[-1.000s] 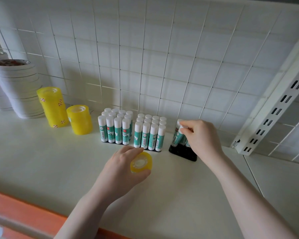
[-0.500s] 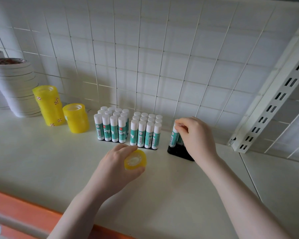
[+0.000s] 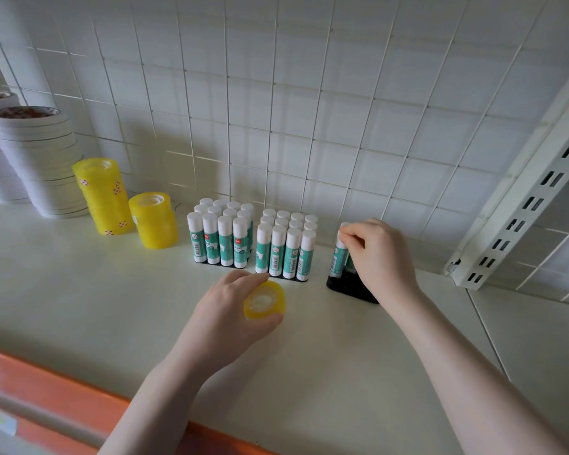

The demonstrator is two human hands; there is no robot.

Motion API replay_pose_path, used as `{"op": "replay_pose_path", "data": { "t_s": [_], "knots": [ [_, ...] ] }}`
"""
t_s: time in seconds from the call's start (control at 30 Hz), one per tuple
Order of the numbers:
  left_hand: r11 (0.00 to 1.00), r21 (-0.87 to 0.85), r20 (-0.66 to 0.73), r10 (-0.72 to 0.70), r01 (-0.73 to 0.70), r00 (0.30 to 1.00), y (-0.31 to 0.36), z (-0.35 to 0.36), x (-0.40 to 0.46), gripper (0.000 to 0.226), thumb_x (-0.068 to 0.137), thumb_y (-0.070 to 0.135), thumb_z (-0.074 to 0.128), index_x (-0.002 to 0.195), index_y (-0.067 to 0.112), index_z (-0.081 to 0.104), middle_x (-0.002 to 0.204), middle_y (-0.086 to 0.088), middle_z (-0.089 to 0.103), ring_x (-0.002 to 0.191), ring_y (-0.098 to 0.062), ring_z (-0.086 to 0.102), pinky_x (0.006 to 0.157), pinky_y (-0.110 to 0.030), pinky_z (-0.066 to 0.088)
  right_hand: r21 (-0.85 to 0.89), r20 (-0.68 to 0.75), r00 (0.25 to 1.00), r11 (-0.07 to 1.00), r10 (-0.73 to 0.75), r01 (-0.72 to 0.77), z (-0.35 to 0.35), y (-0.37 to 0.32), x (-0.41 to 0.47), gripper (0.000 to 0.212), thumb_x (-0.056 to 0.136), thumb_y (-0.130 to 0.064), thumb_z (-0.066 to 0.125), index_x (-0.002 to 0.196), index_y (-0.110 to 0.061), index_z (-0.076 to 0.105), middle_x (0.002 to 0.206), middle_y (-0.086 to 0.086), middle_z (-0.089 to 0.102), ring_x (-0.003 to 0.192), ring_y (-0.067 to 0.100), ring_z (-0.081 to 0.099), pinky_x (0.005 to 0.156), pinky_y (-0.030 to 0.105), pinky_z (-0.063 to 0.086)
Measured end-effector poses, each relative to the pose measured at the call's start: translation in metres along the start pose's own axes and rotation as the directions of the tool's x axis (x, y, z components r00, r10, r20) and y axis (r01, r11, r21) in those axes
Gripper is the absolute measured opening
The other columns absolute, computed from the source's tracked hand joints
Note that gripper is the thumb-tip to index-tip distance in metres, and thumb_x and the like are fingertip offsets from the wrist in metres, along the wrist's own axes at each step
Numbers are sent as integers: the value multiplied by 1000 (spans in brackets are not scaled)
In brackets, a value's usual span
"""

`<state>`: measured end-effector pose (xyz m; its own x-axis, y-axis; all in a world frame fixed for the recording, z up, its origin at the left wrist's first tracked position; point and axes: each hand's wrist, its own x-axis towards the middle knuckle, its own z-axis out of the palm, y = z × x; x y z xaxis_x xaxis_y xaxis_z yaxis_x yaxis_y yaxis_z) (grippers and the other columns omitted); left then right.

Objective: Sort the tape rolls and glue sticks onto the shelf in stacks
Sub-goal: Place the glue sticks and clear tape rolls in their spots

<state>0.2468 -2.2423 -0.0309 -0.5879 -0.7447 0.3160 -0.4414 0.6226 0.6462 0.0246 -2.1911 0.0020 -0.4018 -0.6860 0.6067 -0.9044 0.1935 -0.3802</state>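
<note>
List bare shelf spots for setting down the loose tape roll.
Bare shelf lies in front of the yellow stacks, left of the left hand gripping the tape roll. More lies near the front edge between the forearms. The back row is crowded: white rolls, glue blocks, right hand on a glue stick.

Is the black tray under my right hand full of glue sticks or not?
Not full: black glue-stick tray shows bare base in front; only a few green-labelled glue sticks visible.
</note>
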Motion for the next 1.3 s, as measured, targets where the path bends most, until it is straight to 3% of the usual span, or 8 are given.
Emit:
{"op": "replay_pose_path", "data": {
  "t_s": [0.2,0.57,0.7,0.83,1.0,1.1,1.17,1.3],
  "knots": [
    [1000,-14,1,-1,1,1000,2,-2,0,81,54,67,52,124,27,57,106,19,46,95,-5,50,81,-16,36,-27,-35,998,998,-51,50,-2,2,-5,10,82,-3,62,76,-6,69,65,10,56,60,34,51,56,30,33],
    [998,47,-32,44,-42,999,11,-10,-5,58,75,37,73,128,27,53,110,19,43,105,-8,50,79,-10,29,-119,-101,985,985,-137,125,-11,-2,-11,7,77,-6,71,78,-12,68,77,3,62,70,31,60,51,37,50],
    [995,99,-85,14,-6,996,8,-17,-8,62,71,47,71,127,26,55,114,15,49,104,-9,52,80,-14,32,-121,-124,967,971,-223,208,-16,-8,-14,8,77,-6,72,77,-11,66,77,4,62,70,31,61,56,34,49],
    [988,149,-142,-24,45,990,-1,-28,-8,78,59,67,48,122,23,59,111,12,54,100,-12,56,80,-18,36,-90,-126,954,960,-273,263,-19,-19,-26,6,79,-12,62,73,-13,65,75,3,62,71,29,62,59,32,49],
    [974,194,-198,-76,115,977,-12,-60,-6,70,62,55,59,123,22,59,113,7,56,97,-16,57,78,-21,35,-56,-76,950,953,-303,299,-11,-45,-33,9,74,-19,58,74,-17,67,69,-3,61,61,22,59,52,25,42],
    [974,201,-217,-58,103,975,-23,-82,-3,76,58,63,56,122,22,59,113,6,56,93,-18,57,75,-23,36,-38,-30,948,948,-316,315,0,-65,-36,8,72,-21,60,74,-18,67,69,-4,62,62,22,61,52,25,44],
    [975,204,-222,-43,89,974,-34,-99,3,71,63,57,69,123,20,59,115,4,56,94,-19,57,75,-22,35,-49,-3,950,949,-313,312,11,-77,-36,3,71,-18,69,74,-18,66,69,-4,61,62,23,60,52,26,46],
    [978,208,-201,30,13,979,-64,-135,22,61,70,34,78,126,18,57,121,1,55,99,-20,57,76,-19,32,-95,58,967,963,-248,252,36,-108,-41,25,58,-10,84,72,-20,67,66,-5,60,58,21,61,49,23,45]
  ]
}}
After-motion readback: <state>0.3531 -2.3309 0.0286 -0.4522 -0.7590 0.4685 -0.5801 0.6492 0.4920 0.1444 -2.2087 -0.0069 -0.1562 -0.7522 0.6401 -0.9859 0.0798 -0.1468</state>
